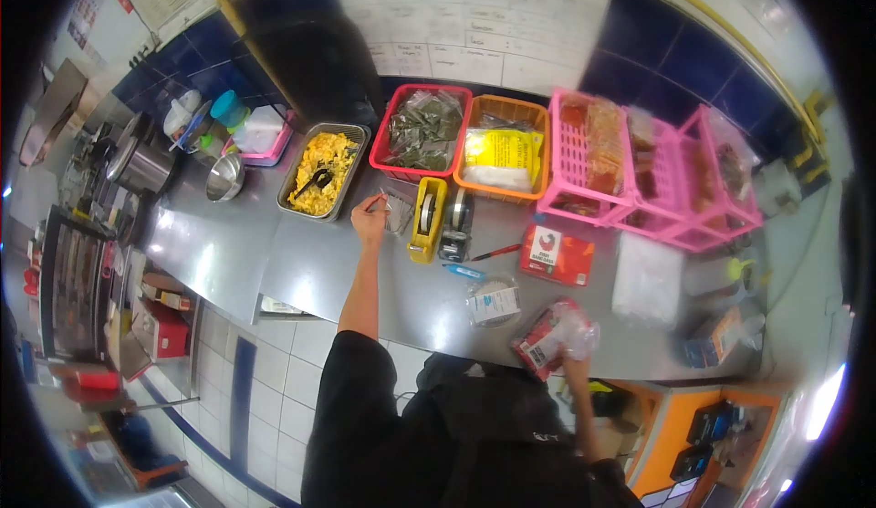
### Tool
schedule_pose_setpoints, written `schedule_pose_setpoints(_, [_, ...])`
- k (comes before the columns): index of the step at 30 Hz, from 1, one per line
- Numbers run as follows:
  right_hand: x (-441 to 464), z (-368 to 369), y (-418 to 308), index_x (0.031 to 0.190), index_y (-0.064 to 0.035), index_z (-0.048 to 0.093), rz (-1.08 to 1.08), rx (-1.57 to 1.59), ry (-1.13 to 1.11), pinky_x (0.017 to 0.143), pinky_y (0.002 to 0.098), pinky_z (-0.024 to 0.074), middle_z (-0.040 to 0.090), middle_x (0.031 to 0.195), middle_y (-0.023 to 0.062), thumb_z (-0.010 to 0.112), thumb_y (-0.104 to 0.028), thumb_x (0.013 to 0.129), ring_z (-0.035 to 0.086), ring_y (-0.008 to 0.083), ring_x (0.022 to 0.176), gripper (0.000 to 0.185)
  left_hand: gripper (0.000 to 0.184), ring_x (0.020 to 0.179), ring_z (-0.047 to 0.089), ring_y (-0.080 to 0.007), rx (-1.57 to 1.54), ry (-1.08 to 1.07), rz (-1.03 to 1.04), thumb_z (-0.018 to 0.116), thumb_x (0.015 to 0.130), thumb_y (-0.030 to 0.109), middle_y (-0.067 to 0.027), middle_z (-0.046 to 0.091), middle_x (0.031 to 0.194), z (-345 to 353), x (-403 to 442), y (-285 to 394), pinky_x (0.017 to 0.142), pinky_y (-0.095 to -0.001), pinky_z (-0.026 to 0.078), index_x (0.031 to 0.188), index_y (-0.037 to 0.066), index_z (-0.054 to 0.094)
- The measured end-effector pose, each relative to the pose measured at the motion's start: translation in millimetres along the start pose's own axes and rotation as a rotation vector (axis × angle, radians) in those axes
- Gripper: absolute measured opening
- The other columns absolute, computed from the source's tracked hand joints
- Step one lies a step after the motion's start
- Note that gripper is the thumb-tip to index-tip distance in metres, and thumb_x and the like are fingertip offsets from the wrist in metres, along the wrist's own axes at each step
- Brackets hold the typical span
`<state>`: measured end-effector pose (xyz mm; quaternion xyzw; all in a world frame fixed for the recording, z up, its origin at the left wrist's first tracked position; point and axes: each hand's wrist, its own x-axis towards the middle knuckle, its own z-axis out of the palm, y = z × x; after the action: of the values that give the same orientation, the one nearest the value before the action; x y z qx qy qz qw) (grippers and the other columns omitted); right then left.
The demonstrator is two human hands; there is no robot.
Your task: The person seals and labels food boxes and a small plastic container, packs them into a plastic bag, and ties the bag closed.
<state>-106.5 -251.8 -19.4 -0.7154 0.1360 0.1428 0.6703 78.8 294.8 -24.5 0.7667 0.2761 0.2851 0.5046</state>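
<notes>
My left hand (368, 223) reaches over the steel counter, its fingers pinched together around something small that I cannot make out. Just right of those fingers lies a small clear packet (398, 213). At the counter's front edge my right hand (576, 368) grips a red packet in clear plastic (550, 336). A yellow tape dispenser (427, 221) and a black tape dispenser (455, 225) stand between the hands. Nearby are a red-and-black pen (496, 253), a blue marker (464, 271), a round clear pack with a white label (494, 302) and a flat red packet (557, 254).
Along the back stand a metal tray of yellow food (354, 176) with a black spoon, a red basket (376, 148), an orange basket (463, 180) and pink baskets (584, 205). Clear plastic bags (647, 275) lie right. A steel bowl (224, 178) sits left.
</notes>
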Motion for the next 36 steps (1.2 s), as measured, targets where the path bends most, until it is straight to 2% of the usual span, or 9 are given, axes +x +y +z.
schedule_pose_setpoints(4, [-2.1, 0.0, -5.1, 0.11, 0.0033, 0.054, 0.026, -0.001, -0.022, 0.047, 0.032, 0.0531, 0.065, 0.071, 0.0116, 0.062, -0.012, 0.095, 0.066, 0.0206, 0.056, 0.022, 0.028, 0.052, 0.062, -0.0126, -0.381, 0.053, -0.222, 0.078, 0.085, 0.024, -0.0066, 0.07, 0.081, 0.3, -3.7, 3.8, 0.047, -0.0249, 0.049, 0.098, -0.001, 0.074])
schedule_pose_setpoints(15, [-4.9, 5.8, -10.0, 0.099, 0.0, 0.061, -0.054, 0.018, 0.045, 0.049, 0.0319, 0.0531, 0.064, 0.07, 0.0087, 0.066, -0.018, 0.094, 0.064, 0.0187, 0.055, 0.02, 0.019, 0.064, 0.056, -0.0082, -0.46, 0.137, -0.148, 0.073, 0.09, 0.023, -0.0007, 0.062, 0.082, -10.6, 1.7, 36.3, 0.056, -0.0236, 0.051, 0.098, 0.006, 0.07])
schedule_pose_setpoints(17, [-2.3, 1.4, 0.1, 0.119, 0.0032, 0.05, -0.015, 0.07, -0.005, 0.045, 0.0303, 0.0527, 0.064, 0.07, 0.0113, 0.062, -0.009, 0.094, 0.065, 0.02, 0.053, 0.03, 0.018, 0.068, 0.056, -0.0082, -0.571, 0.104, -0.188, 0.072, 0.091, 0.023, 0.0003, 0.06, 0.082, -19.8, -15.9, 66.1, 0.059, -0.0232, 0.052, 0.098, 0.008, 0.067])
schedule_pose_setpoints(23, [7.1, -4.7, 46.7, 0.092, -0.0007, 0.062, -0.064, -0.032, 0.098, 0.049, 0.0291, 0.0516, 0.065, 0.067, 0.0079, 0.065, -0.021, 0.095, 0.064, 0.017, 0.055, 0.021, 0.022, 0.08, 0.065, -0.0152, -1.008, -0.253, -0.346, 0.062, 0.097, 0.023, -0.0066, 0.066, 0.091, -8.6, -124.5, 128.3, 0.078, -0.0309, 0.058, 0.108, 0.005, 0.06])
schedule_pose_setpoints(26, [-3.4, 3.7, 14.6, 0.091, -0.0007, 0.063, 0.023, 0.03, 0.067, 0.049, 0.0286, 0.0516, 0.065, 0.068, 0.0072, 0.066, -0.02, 0.095, 0.065, 0.0162, 0.055, 0.02, 0.03, 0.088, 0.065, -0.018, -1.266, -0.426, -0.433, 0.061, 0.097, 0.017, -0.0097, 0.067, 0.099, 5.6, -159.0, 155.9, 0.087, -0.0347, 0.055, 0.122, 0.001, 0.059])
schedule_pose_setpoints(27, [-3.8, 5.4, 12.0, 0.091, -0.0007, 0.063, 0.024, 0.032, 0.081, 0.049, 0.0286, 0.0516, 0.065, 0.068, 0.0072, 0.066, -0.02, 0.095, 0.065, 0.0162, 0.055, 0.02, 0.03, 0.088, 0.065, -0.018, -1.268, -0.439, -0.44, 0.061, 0.097, 0.017, -0.0097, 0.067, 0.099, 14.0, -165.6, 151.5, 0.087, -0.0347, 0.055, 0.122, 0.001, 0.059])
schedule_pose_setpoints(30, [0.4, 6.6, 14.8, 0.09, -0.0007, 0.062, -0.008, -0.018, 0.107, 0.048, 0.0284, 0.0511, 0.065, 0.068, 0.0065, 0.066, -0.019, 0.094, 0.065, 0.0161, 0.056, 0.019, 0.039, 0.086, 0.066, -0.0153, -0.567, -0.65, -0.119, 0.062, 0.094, 0.007, -0.0088, 0.069, 0.087, 42.9, -184.7, 134.1, 0.08, -0.0302, 0.053, 0.131, -0.001, 0.053])
schedule_pose_setpoints(33, [2.6, 5.8, 32.4, 0.09, -0.0005, 0.061, -0.234, -0.098, 0.177, 0.048, 0.0276, 0.0492, 0.064, 0.067, 0.0054, 0.067, -0.019, 0.093, 0.063, 0.0145, 0.055, 0.019, 0.053, 0.079, 0.067, -0.0143, -0.443, -0.784, -0.034, 0.066, 0.09, 0.001, -0.0072, 0.069, 0.083, 56.1, -226.9, 169.6, 0.077, -0.0285, 0.055, 0.138, 0.002, 0.045])
schedule_pose_setpoints(36, [-7.6, 17.6, 19.5, 0.094, 0.0001, 0.061, -0.211, -0.146, 0.272, 0.049, 0.027, 0.0485, 0.063, 0.068, 0.0043, 0.069, -0.017, 0.091, 0.062, 0.013, 0.056, 0.019, 0.061, 0.075, 0.07, -0.0152, -0.431, -0.937, -0.103, 0.069, 0.086, 0.001, -0.0086, 0.071, 0.08, 73.3, -269.0, 166.3, 0.071, -0.0269, 0.055, 0.141, 0.004, 0.042])
